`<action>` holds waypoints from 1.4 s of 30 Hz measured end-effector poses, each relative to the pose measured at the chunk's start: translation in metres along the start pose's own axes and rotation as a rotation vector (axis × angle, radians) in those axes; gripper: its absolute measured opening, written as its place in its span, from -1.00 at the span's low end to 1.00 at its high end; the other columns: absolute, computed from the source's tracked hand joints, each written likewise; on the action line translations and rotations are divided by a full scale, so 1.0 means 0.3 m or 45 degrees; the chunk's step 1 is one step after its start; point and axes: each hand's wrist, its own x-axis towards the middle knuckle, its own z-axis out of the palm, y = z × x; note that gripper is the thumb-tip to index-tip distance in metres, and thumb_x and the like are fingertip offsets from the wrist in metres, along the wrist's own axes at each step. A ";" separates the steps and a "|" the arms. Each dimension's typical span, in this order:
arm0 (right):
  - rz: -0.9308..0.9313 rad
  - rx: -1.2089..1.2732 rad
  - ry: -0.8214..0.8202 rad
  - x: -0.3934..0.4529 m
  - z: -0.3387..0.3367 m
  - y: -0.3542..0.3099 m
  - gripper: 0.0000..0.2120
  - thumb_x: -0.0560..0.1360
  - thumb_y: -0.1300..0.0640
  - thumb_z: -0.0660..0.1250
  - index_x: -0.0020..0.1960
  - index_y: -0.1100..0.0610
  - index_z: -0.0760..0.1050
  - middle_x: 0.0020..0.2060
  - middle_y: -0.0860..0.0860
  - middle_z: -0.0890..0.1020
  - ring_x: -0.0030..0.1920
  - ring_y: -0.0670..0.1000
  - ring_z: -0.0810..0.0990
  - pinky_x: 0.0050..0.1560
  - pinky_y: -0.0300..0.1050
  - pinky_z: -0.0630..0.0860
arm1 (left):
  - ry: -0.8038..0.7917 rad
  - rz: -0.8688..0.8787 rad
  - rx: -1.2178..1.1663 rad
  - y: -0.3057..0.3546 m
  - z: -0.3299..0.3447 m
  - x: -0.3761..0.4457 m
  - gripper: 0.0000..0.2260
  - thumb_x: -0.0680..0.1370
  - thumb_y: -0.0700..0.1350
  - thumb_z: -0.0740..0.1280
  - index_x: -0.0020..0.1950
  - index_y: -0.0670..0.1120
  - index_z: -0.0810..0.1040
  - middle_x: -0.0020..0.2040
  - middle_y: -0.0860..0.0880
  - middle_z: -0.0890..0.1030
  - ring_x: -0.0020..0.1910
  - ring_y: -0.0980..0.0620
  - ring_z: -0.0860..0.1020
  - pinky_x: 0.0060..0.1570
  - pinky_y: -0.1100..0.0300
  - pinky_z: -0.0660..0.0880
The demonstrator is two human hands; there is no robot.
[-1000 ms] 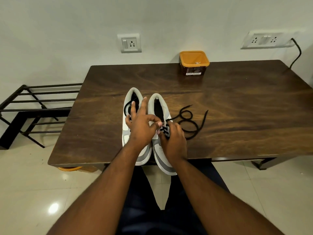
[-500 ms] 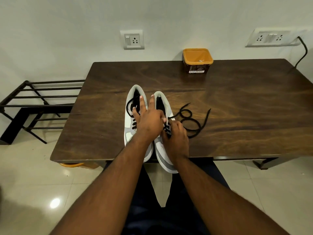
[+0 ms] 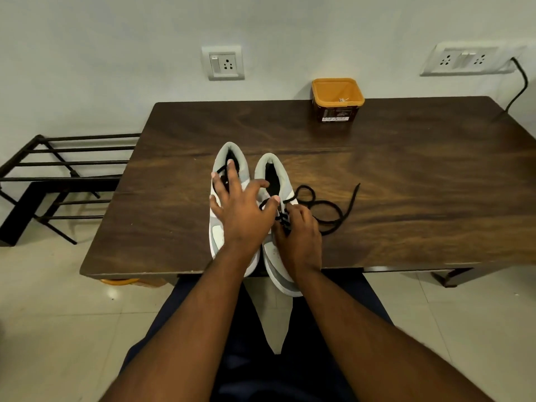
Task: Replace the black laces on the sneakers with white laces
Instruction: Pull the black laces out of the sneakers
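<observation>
the table [image 3: 406, 175] fills the room's middle, dark wood against the wall, with an orange tub [image 3: 337, 99] at its far edge and a black rack [image 3: 58, 175] on the floor to its left. near the front edge sit the two sneakers, side by side with toes toward the person, the right one poking over the edge. the left sneaker [image 3: 229, 198] is mostly under the left hand [image 3: 242, 216], whose fingers are spread and fairly straight across it, while the thumb reaches over to the right sneaker [image 3: 272, 181]. the right hand [image 3: 300, 236] rests on that shoe's eyelets, fingers curled; it looks to be pinching the lace there, though i cannot see the fingertips well. the black lace [image 3: 324, 210] trails loose in loops on the table just right of the shoe, its upper part already pulled out.

the lace looks soft, limp and light, so i reckon it will slide out easily if taken hold of at a crossing close to the eyelet, with the shoe pinned down. no white laces in sight, unless they are in the tub.
</observation>
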 end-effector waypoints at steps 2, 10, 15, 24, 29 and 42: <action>-0.007 0.005 0.009 -0.001 -0.006 -0.002 -0.63 0.51 -0.04 0.31 0.29 0.00 0.43 0.19 -0.01 0.49 0.18 0.06 0.47 0.10 0.13 0.50 | -0.184 0.092 0.277 0.020 -0.005 0.039 -0.82 0.52 0.09 0.37 0.10 0.14 0.61 0.62 0.00 -0.13 0.55 -0.16 -0.32 0.44 -0.26 -0.25; -0.016 -0.012 0.014 -0.007 -0.007 -0.002 -0.59 0.53 -0.14 0.25 0.31 0.04 0.42 0.24 0.01 0.48 0.21 0.07 0.46 0.12 0.11 0.48 | 0.049 0.050 -0.267 -0.019 0.029 0.019 -0.93 0.54 -0.05 0.41 -0.08 0.05 0.69 0.58 0.08 0.18 0.58 -0.01 0.00 0.50 -0.12 -0.02; -0.003 -0.060 -0.011 0.000 -0.003 0.006 -0.56 0.54 -0.13 0.28 0.34 0.06 0.42 0.31 0.04 0.45 0.27 0.09 0.43 0.19 0.11 0.44 | 0.531 -0.410 -1.122 -0.011 -0.010 -0.041 -0.94 0.57 -0.21 0.36 -0.08 -0.07 0.56 0.52 -0.02 0.25 0.18 0.50 0.39 0.03 0.58 0.35; 0.005 -0.025 0.007 -0.002 -0.006 -0.001 -0.64 0.52 -0.03 0.32 0.29 0.01 0.44 0.25 -0.02 0.48 0.23 0.05 0.46 0.17 0.11 0.46 | -0.214 0.148 0.435 0.035 -0.003 0.062 -0.83 0.58 0.10 0.29 0.08 0.12 0.63 0.62 -0.02 -0.13 0.54 -0.20 -0.33 0.42 -0.28 -0.30; -0.002 -0.007 0.015 -0.004 -0.004 0.001 -0.62 0.52 -0.04 0.32 0.30 0.02 0.43 0.27 -0.01 0.48 0.25 0.05 0.45 0.18 0.09 0.45 | -0.160 0.119 0.152 0.010 0.038 0.063 -0.88 0.58 -0.03 0.33 -0.06 0.05 0.67 0.60 0.07 0.06 0.58 -0.10 -0.20 0.45 -0.20 -0.29; 0.025 -0.040 -0.022 0.000 -0.003 0.000 -0.57 0.52 -0.12 0.31 0.33 0.02 0.42 0.29 0.01 0.46 0.28 0.06 0.42 0.23 0.13 0.42 | 0.645 -0.145 -0.740 0.008 -0.004 -0.022 -0.79 0.54 -0.21 0.33 0.16 -0.04 0.46 0.44 -0.14 0.35 0.34 0.25 0.38 0.34 0.12 0.37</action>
